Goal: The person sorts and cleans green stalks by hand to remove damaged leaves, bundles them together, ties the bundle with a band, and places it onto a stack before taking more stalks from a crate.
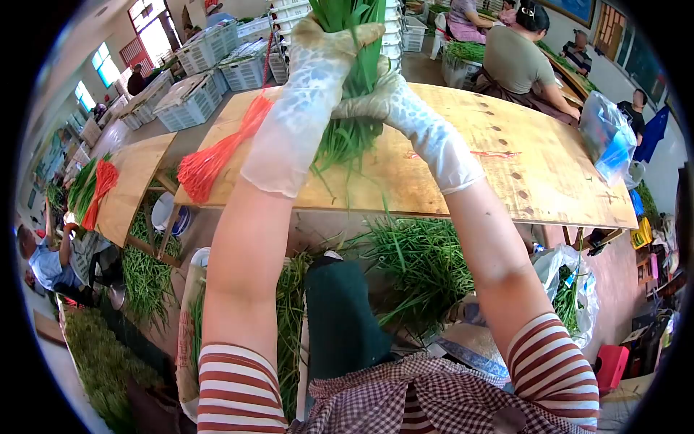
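Both my hands wear pale, translucent gloves and hold a bundle of long green leaves [359, 72] upright above the wooden table [535, 152]. My left hand [325, 54] wraps round the upper part of the bundle. Lower down, my right hand [376, 98] grips it from the other side. Loose leaf ends hang below my hands over the tabletop. To the left on the table lies a bunch of red ties [220, 159], fanned at its near end. A few thin red strands [495, 153] lie right of the bundle.
A clear plastic bag [609, 134] sits at the table's right end. Heaps of green leaves [423, 253] lie below the near edge. White crates [189, 101] stand at the back left. Several people sit around other tables.
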The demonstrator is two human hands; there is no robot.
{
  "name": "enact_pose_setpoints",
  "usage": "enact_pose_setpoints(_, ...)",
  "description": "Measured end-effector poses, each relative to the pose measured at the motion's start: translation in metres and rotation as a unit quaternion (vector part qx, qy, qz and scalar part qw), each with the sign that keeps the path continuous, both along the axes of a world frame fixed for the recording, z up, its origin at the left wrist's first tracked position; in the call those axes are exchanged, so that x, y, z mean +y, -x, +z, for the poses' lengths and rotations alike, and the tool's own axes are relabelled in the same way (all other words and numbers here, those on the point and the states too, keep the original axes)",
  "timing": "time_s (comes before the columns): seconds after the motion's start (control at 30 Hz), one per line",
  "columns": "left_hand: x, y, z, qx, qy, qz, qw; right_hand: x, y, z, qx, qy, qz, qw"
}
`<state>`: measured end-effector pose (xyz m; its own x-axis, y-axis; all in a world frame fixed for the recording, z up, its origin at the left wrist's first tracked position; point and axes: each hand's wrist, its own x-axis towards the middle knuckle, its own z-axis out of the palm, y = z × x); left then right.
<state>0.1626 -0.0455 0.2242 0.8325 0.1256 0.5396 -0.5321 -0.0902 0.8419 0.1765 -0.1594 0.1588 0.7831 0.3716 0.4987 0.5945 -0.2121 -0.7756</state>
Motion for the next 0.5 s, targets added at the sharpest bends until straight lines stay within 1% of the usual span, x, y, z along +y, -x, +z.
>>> enact_pose_setpoints(0.03,0.001,0.003,-0.001,0.005,0.01,-0.001,1.0,0.004,-0.007,-0.008,0.005,-0.047,0.014,0.999)
enact_pose_setpoints(0.07,-0.001,0.0,-0.006,0.051,0.023,-0.005,0.998,0.008,-0.014,-0.016,0.009,-0.094,0.029,0.995)
enact_pose_setpoints(0.1,-0.002,-0.001,-0.009,0.057,0.026,-0.016,0.998,0.012,-0.021,-0.023,0.011,-0.139,0.045,0.989)
enact_pose_setpoints(0.17,-0.01,0.02,-0.003,0.065,0.032,-0.045,0.996,0.014,0.037,0.001,0.085,-0.148,-0.036,0.985)
enact_pose_setpoints(0.2,-0.011,0.029,0.002,0.002,0.0,-0.112,0.994,0.016,0.054,0.005,0.115,-0.249,-0.027,0.961)
enact_pose_setpoints(0.23,-0.011,0.044,0.01,-0.016,0.009,-0.177,0.984,0.01,0.068,0.008,0.137,-0.298,-0.026,0.944)
enact_pose_setpoints(0.27,-0.008,0.062,0.016,-0.037,-0.086,-0.094,0.991,0.0,0.084,0.01,0.16,-0.345,-0.026,0.925)
enact_pose_setpoints(0.3,-0.004,0.074,0.019,-0.061,-0.18,-0.011,0.982,-0.011,0.101,0.011,0.179,-0.393,-0.026,0.901)
enact_pose_setpoints(0.33,0.003,0.067,0.011,-0.178,-0.332,0.057,0.925,-0.027,0.122,0.011,0.171,-0.412,-0.046,0.894)
enact_pose_setpoints(0.37,0.006,0.088,0.011,-0.151,-0.398,0.01,0.905,-0.046,0.144,0.007,0.162,-0.431,-0.067,0.885)
enact_pose_setpoints(0.4,0.004,0.103,0.011,-0.111,-0.497,0.012,0.86,-0.062,0.165,-0.001,0.157,-0.442,-0.094,0.878)
enact_pose_setpoints(0.43,-0.001,0.116,0.011,-0.07,-0.59,0.012,0.805,-0.077,0.186,-0.012,0.154,-0.452,-0.123,0.87)
enact_pose_setpoints(0.5,-0.023,0.145,0.015,-0.055,-0.732,-0.006,0.679,-0.103,0.219,-0.049,0.129,-0.462,-0.119,0.869)
